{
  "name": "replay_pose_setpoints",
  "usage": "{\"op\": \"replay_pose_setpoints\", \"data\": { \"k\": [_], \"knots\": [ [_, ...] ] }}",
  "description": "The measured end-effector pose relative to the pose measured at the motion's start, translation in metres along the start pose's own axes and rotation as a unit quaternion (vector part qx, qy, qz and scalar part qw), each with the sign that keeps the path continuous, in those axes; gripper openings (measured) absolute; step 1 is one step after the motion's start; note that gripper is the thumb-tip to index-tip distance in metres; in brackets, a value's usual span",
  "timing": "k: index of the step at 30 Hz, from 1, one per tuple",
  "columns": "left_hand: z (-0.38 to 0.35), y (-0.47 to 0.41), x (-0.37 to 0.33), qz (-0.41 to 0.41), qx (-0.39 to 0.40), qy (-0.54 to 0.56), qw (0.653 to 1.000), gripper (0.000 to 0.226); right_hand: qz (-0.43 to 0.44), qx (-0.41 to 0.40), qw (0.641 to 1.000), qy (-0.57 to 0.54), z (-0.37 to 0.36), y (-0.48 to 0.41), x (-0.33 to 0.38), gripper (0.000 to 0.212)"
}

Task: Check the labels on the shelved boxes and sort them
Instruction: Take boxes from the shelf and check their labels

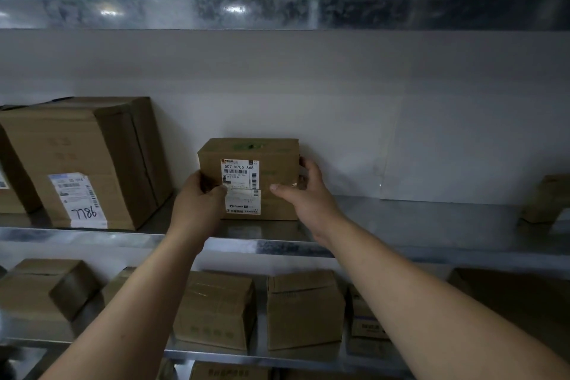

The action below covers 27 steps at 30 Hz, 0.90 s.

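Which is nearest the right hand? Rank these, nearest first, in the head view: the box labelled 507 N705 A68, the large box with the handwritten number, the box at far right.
1. Box labelled 507 N705 A68: mid-shelf, held by the right hand.
2. Large box with the handwritten number: on the left.
3. Box at far right: shelf's right end.

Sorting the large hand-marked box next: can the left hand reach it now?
Likely yes, once free: the left hand grips the small box, and bare shelf separates it from the large box.
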<state>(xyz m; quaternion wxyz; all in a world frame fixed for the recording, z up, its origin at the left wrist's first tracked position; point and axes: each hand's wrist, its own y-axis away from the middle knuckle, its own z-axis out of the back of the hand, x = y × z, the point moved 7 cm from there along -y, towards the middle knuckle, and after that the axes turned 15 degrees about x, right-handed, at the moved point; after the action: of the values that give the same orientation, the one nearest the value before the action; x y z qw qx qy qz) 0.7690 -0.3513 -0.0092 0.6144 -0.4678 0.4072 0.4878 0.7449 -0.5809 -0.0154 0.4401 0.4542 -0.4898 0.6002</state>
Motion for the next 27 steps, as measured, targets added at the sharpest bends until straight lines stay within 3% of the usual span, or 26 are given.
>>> {"op": "replay_pose_setpoints", "data": {
  "k": [6,9,12,19,27],
  "knots": [
    [0.0,0.001,-0.002,0.003,-0.013,0.002,1.0,0.029,0.007,0.001,1.0,-0.016,0.002,-0.002,-0.001,0.071],
    [0.0,0.003,-0.003,-0.007,-0.024,-0.001,1.0,0.028,0.008,0.001,1.0,-0.024,0.003,-0.002,-0.002,0.084],
    [-0.001,0.009,-0.011,-0.023,-0.041,-0.003,0.999,0.05,0.008,-0.004,1.0,-0.023,0.006,-0.001,-0.002,0.097],
    [0.004,0.02,-0.039,-0.112,-0.1,-0.112,0.982,0.07,0.04,-0.032,0.999,-0.002,0.02,0.011,0.017,0.074],
    [-0.031,0.033,-0.083,-0.216,-0.068,-0.143,0.963,0.069,0.068,-0.085,0.994,0.022,0.058,0.037,0.038,0.063]
  ]
}}
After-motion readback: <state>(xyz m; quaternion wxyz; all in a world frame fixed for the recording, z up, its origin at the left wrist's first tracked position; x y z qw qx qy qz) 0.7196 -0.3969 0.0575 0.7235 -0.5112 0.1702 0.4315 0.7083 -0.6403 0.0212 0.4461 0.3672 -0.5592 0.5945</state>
